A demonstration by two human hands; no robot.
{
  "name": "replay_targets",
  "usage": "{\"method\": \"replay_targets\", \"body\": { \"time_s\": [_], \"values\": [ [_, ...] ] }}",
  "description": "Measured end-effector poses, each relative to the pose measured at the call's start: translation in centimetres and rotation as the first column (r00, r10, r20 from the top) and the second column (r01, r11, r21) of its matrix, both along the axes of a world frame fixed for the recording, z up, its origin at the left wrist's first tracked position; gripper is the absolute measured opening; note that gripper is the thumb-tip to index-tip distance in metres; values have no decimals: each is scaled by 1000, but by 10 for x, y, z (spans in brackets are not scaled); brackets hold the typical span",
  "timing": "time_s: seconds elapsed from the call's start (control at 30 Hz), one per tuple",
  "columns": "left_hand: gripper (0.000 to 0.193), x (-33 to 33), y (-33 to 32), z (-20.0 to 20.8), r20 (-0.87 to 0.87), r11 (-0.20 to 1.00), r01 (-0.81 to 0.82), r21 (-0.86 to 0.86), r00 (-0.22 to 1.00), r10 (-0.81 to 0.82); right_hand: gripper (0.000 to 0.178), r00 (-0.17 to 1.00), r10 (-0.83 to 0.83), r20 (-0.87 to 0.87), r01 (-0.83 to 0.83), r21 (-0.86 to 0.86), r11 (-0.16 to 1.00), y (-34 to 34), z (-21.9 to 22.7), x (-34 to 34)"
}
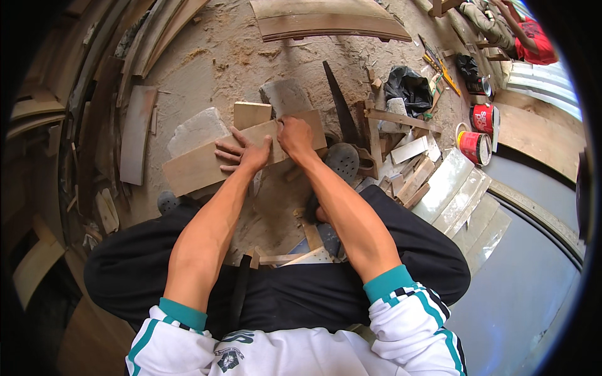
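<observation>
A pale wooden plank (191, 171) lies slantwise in front of me, close to a grey concrete block (199, 128) on the left and another rough block (286, 96) farther back. My left hand (246, 151) rests on the plank with its fingers spread. Beside it, my right hand (295, 135) is closed, knuckles up, over the plank's upper part; whatever its fingers hold is hidden. A small squared wood piece (253, 113) stands against the plank's far edge, between the two hands. Just right of the plank is a handsaw (342, 103), its dark blade pointing away.
Wide boards (332, 20) lie at the far side, and long planks (94, 100) lean on the left. To the right are a black plastic bag (409, 89), red paint cans (473, 147), a yellow tool (442, 72) and wood offcuts (416, 180). Another person (533, 41) sits at far right.
</observation>
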State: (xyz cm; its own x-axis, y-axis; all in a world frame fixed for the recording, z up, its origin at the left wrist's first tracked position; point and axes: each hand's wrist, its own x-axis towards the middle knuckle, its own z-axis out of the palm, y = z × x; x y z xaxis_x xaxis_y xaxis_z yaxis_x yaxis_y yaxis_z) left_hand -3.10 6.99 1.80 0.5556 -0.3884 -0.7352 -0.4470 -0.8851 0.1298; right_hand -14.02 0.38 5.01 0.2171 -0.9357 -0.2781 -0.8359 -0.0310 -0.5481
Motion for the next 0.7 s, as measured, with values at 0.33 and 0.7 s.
{"method": "replay_targets", "body": {
  "time_s": [0.33, 0.7],
  "values": [
    [121, 0, -5, 6, -25, 1000, -5, 17, 1000, 5, 17, 984, 173, 31, -172, -25, 985, 7, -7, -6],
    [120, -2, -3, 12, -59, 999, -25, -29, 998, 23, 20, 981, -59, 187, 81, -109, 991, 28, -15, -3]
  ]
}}
